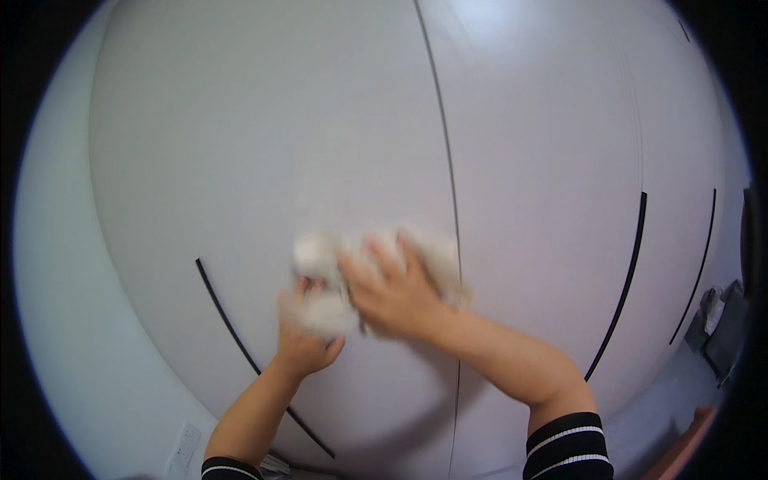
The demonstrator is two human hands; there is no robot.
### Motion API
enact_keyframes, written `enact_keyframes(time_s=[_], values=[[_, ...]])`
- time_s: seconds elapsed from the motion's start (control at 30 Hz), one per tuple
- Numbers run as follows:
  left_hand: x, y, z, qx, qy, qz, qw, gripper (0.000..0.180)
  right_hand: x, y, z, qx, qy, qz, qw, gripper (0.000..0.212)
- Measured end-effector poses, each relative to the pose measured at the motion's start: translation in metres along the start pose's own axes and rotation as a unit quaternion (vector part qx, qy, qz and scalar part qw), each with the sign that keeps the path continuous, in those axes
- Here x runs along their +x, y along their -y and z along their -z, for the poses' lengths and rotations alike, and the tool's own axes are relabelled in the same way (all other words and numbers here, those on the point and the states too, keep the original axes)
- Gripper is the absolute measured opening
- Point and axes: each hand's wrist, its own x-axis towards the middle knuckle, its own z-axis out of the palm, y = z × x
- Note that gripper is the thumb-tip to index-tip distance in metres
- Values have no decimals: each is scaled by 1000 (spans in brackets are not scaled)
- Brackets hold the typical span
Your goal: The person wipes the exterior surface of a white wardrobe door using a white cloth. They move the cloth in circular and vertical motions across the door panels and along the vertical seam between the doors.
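Note:
My right hand (pixel 392 292) presses a pale, off-white cloth (pixel 440 268) against the white cabinet door (pixel 264 160), its fingers spread over the fabric. To its left, my left hand (pixel 304 344) is bent around a white object (pixel 326 314), with the thumb pointing to the right. Motion smears both hands, and the kind of the white object cannot be made out. The cloth reaches up to the dark seam between two doors.
Long black handles run down the doors, one at the left (pixel 228 320) and another at the right (pixel 628 280). A wall socket (pixel 186 448) sits low on the left wall. At the far right stands a dark grey chair (pixel 724 332).

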Motion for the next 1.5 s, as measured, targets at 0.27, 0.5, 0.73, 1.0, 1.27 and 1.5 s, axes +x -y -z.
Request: enact_keyframes(time_s=[0.27,0.5,0.73,1.0,1.27,1.5], values=[[-99,32,62,28,68,-16,997,32,-42,-45,12,-9,246,222,943,30],[-107,43,75,-32,-6,36,999,29,187,-145,4,-152,-134,-69,977,61],[-176,60,101,-69,-1,85,994,30,118,105,-102,37,121,45,991,46],[-238,52,99,-125,25,117,985,31,-116,251,-95,257,190,168,932,47],[-237,57,96,-147,-16,157,977,27,161,137,-127,33,-91,-138,986,19],[-247,48,93,-148,-34,153,977,28,108,240,-159,-34,-80,-286,954,24]])
